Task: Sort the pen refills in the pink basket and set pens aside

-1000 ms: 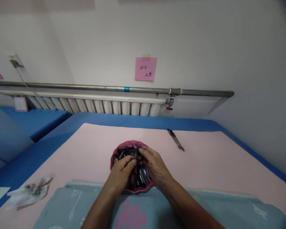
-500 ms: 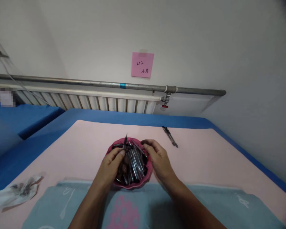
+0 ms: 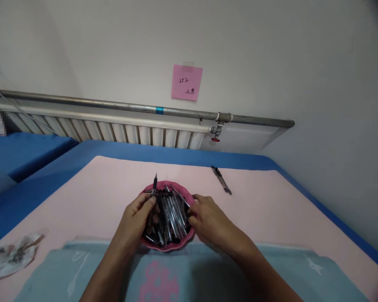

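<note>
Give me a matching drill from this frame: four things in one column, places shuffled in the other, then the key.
Things
1. pink bowl
2. sticky note
3. lone pen pair
4. crumpled wrapper

Places
A. on the wall above the pipe
B. on the pink sheet, far right of the bowl, untouched
C. at the left edge of the pink sheet
D. between the left hand and right hand, full of pens

Pairs: 1-D, 2-A, 3-B, 4-C

The left hand pinches one pen upright above the bowl; the right hand rests on the bowl's rim.

A dark pen (image 3: 154,187) stands near-upright above the pen-filled pink bowl (image 3: 189,200).
</note>
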Motion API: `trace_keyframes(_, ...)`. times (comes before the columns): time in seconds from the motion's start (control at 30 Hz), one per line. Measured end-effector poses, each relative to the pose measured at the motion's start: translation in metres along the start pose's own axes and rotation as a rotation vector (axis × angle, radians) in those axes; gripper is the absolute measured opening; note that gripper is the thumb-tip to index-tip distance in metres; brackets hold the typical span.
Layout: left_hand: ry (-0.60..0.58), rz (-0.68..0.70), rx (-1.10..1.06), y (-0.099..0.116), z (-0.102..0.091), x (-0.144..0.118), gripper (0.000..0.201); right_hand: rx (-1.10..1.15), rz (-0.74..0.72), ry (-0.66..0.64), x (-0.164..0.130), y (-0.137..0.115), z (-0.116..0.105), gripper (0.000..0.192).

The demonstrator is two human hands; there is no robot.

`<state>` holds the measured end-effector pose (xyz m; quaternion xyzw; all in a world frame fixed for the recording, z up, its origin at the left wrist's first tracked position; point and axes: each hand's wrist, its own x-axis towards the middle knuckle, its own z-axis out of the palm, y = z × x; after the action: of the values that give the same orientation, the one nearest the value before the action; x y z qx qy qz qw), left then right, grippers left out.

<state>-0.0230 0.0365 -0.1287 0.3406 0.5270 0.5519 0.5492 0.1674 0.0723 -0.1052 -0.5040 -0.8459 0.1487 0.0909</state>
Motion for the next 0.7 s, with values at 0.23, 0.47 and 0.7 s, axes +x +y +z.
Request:
trace_keyframes(0.23,-0.057,-0.016,0.049,-0.004,0.005,-0.002,0.034,-0.061,0.141,-0.200,0.002,-0.011,-0.002,0.019)
trace_keyframes(0.47,-0.035,-0.039,0.024,-0.001,0.003,-0.001,0.026,-0.105,0.182,-0.156,-0.002,-0.024,-0.003,0.022)
trace_keyframes(0.7,-0.002,-0.017,-0.073,0.004,0.003,0.000,0.025,-0.109,0.133,-0.056,-0.004,-0.019,0.004,0.022)
